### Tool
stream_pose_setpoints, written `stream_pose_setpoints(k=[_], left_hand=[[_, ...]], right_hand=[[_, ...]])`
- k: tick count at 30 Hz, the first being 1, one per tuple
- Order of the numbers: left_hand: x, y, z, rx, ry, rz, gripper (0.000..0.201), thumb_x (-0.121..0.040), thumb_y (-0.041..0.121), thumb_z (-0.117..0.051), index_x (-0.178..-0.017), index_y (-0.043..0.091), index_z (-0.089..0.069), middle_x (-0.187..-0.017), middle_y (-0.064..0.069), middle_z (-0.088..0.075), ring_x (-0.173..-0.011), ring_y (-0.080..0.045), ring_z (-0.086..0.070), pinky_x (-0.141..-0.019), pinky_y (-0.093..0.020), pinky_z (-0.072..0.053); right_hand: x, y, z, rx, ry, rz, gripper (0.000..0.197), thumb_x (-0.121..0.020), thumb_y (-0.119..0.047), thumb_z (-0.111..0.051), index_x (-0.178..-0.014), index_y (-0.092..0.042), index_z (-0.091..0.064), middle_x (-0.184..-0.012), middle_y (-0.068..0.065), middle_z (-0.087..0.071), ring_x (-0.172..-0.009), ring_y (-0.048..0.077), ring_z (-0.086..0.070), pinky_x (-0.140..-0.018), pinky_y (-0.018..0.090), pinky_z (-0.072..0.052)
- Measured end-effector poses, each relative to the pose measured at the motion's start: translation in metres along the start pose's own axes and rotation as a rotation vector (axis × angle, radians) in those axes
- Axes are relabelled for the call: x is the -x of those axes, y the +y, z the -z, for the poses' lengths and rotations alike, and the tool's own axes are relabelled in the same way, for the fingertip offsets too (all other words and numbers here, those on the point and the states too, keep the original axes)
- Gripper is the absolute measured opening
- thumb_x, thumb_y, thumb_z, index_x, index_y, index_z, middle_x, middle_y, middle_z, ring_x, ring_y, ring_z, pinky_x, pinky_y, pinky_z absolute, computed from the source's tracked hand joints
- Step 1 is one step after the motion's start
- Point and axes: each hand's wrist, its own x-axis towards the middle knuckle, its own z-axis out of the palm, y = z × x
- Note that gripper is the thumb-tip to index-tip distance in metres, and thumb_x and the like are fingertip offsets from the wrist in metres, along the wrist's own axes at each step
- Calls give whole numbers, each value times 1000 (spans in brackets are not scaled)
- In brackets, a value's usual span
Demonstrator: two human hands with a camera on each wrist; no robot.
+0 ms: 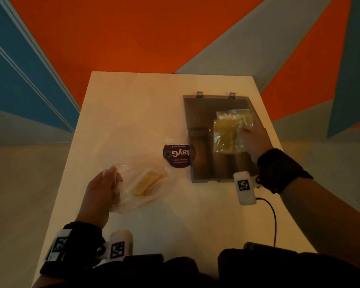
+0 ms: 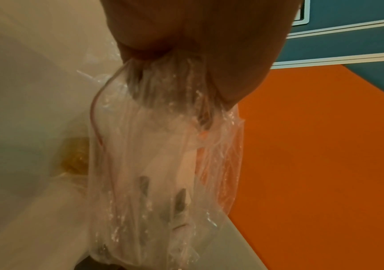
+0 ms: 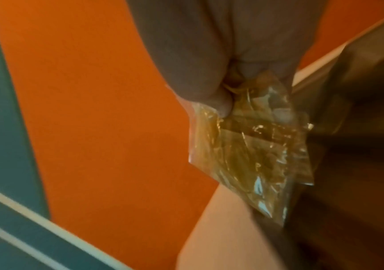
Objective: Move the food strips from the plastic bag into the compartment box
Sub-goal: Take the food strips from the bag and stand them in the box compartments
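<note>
A clear plastic bag (image 1: 141, 188) lies on the white table (image 1: 133, 111), with pale yellow food strips (image 1: 147, 182) still inside. My left hand (image 1: 104, 188) grips the bag's bunched mouth (image 2: 163, 87). The dark compartment box (image 1: 197, 163) stands open at the right. My right hand (image 1: 252, 140) pinches a small clear packet of yellow strips (image 1: 227, 136) over the box; the packet (image 3: 255, 155) hangs from thumb and fingers. Another such packet (image 1: 234, 114) lies in the box behind it.
A purple round label with white print (image 1: 177, 155) lies between the bag and the box. A black cable (image 1: 272, 217) runs from my right wrist toward the near table edge. Orange, blue and grey floor surrounds the table.
</note>
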Motion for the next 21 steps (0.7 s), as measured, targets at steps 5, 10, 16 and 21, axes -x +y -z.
stream_pose_setpoints(k=[5,10,16,21], left_hand=[[2,-1,1,16,-30,29,37,-97,36,-43,-67,15,-49,-47,7,-25,-36,-9,-20,-39,-16,-16],[7,7,-5,-10,-30,38,35,-98,34,-40,-72,12,-47,-43,7,-28,-34,-9,-20,-39,-15,-15],[7,7,-8,5,4,63,35,-98,32,-41,-70,12,-48,-44,5,-29,-34,-9,-20,-40,-16,-15],[4,5,-6,24,4,81,36,-98,32,-40,-68,14,-47,-42,7,-28,-33,-8,-19,-39,-16,-14]], right_hand=[[-38,23,-3,651,13,-50,24,-97,-6,-40,-75,-5,-49,-71,7,-49,-76,28,-49,-71,32,-38],[-59,30,-31,699,-30,-94,25,-95,-5,-46,-116,4,-56,-121,22,-60,-112,37,-58,-92,41,-49],[-64,44,-48,667,-162,-231,33,-94,-19,-53,-122,0,-53,-125,19,-59,-112,34,-58,-92,39,-50],[-65,49,-32,320,-122,-199,76,-85,-32,-66,-146,-18,-24,-143,12,-44,-127,32,-47,-97,38,-43]])
